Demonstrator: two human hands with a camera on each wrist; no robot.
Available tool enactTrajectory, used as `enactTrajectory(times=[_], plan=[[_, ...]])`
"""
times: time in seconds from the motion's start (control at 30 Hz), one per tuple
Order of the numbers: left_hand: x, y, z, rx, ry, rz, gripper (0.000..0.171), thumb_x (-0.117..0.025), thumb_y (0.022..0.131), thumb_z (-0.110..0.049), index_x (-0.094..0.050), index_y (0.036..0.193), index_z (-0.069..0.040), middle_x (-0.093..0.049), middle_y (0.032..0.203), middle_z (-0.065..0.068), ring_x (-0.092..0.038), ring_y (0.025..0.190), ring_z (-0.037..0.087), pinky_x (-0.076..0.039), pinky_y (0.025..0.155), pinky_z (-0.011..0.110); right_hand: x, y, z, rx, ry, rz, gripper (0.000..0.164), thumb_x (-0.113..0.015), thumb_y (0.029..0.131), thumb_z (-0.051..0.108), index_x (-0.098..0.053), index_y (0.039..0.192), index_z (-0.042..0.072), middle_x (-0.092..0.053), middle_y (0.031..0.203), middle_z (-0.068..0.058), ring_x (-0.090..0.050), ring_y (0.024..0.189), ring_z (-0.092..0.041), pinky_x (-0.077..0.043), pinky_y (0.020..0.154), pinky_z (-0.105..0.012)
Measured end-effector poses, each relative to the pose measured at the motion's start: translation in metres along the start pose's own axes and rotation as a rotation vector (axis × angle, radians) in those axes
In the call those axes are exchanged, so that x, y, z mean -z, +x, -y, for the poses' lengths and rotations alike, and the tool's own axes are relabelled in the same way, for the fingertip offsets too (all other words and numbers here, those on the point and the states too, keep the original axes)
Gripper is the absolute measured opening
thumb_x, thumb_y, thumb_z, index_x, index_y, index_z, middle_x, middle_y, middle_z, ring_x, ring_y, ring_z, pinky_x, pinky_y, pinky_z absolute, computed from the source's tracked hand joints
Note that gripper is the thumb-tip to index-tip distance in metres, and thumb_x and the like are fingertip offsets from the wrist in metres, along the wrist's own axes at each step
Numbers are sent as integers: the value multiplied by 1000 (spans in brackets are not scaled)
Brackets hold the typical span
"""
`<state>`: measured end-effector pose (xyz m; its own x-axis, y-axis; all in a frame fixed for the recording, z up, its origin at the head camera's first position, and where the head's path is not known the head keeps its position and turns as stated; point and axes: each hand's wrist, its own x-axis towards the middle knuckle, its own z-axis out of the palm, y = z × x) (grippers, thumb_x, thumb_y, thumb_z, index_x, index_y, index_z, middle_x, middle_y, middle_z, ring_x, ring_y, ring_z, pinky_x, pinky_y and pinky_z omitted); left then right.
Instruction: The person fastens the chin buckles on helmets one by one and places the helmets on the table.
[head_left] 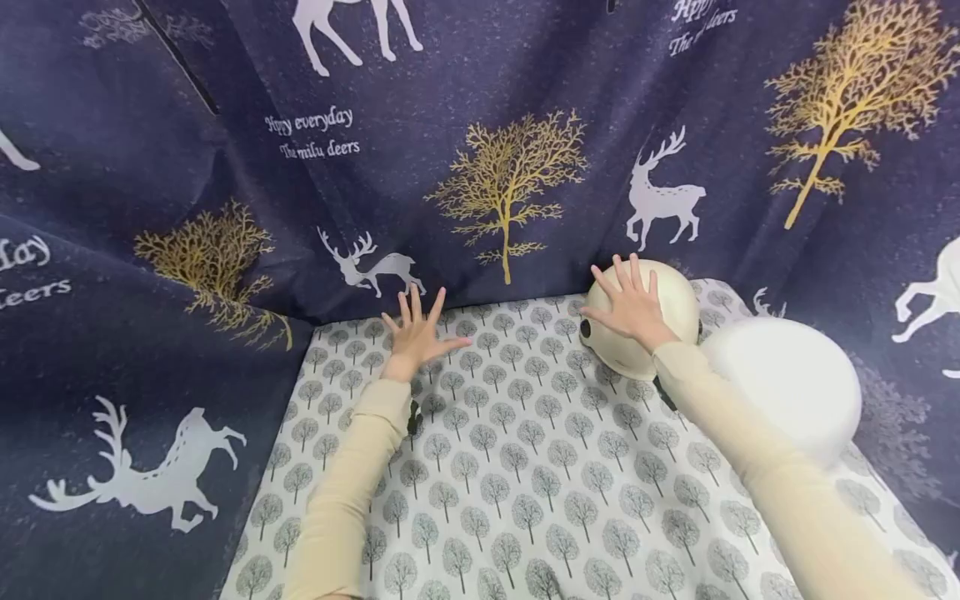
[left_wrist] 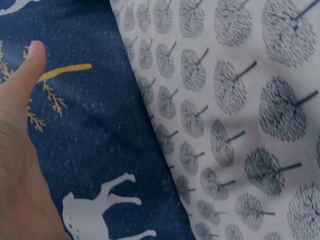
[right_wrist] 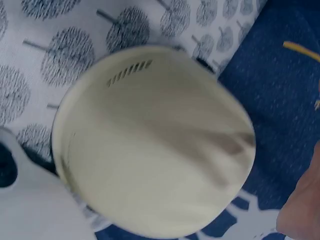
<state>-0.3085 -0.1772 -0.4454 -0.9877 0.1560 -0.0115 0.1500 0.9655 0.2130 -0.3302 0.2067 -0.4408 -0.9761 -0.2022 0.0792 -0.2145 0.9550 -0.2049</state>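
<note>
On the head feed I see my left hand [head_left: 417, 335] and right hand [head_left: 628, 307] splayed wide, gripping nothing, the right over a cream dome [head_left: 676, 292] beside a white dome [head_left: 787, 383]. Left wrist: thumb [left_wrist: 30, 67] extended. Right wrist: slots [right_wrist: 129, 73] mark the cream dome.

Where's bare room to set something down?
Mostly the cloth between the left sleeve and right sleeve, with the curtain behind. A narrower patch lies between the left sleeve and the curtain's left side. Crowded: the right, with the cream dome, white dome and right hand.
</note>
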Motion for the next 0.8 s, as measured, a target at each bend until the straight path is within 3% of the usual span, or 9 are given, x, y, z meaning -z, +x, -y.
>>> enactTrajectory(times=[0.23, 0.8], plan=[[-9, 4, -16, -41, -36, 22, 110, -59, 80, -72, 14, 154, -39, 33, 158, 14, 23, 147, 43, 4, 110, 78, 8, -8, -29, -58, 12, -10, 88, -51, 92, 62, -11, 158, 19, 6, 164, -20, 20, 149, -42, 11, 116, -68], [-40, 17, -68, -130, -140, 68, 109, -61, 81, -71, 15, 154, -39, 31, 158, 18, 16, 147, 47, -1, 110, 77, 18, -32, -69, -151, 42, 18, 93, -51, 90, 64, -9, 158, 16, 6, 162, -27, 17, 147, -48, 8, 112, -74]])
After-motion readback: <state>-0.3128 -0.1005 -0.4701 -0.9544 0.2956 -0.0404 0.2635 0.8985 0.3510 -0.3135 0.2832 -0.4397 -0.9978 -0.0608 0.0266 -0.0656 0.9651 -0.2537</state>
